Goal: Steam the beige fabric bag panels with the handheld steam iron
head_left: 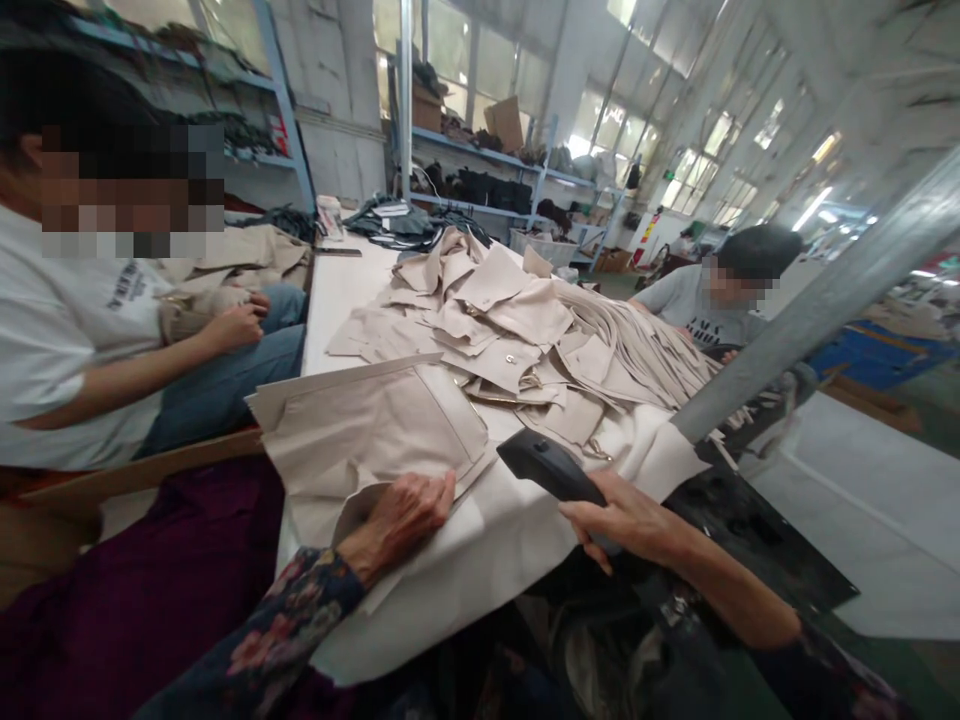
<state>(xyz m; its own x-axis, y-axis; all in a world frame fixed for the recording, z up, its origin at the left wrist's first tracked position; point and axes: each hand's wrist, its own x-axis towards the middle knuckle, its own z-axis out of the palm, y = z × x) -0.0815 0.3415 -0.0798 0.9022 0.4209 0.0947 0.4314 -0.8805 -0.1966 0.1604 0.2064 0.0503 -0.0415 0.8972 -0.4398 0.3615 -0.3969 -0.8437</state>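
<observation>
My left hand (409, 515) has its fingers curled on the near edge of a beige bag panel (375, 420), which lies on a stack of similar pieces. In my right hand (626, 520) is a black handheld tool (551, 468) with a broad, blunt front; its exact kind I cannot make out. The tool's front end points left toward the panel's right corner, a little apart from it. Beyond both hands, a heap of beige cut pieces (502, 300), some with small metal fittings, spreads over the table.
Long beige straps (637, 340) trail off the heap to the right. A slanting metal pole (817, 290) stands at right. One person (67, 330) sits at left handling beige pieces, another (739, 290) at the far right. The white table covering (480, 540) hangs toward me.
</observation>
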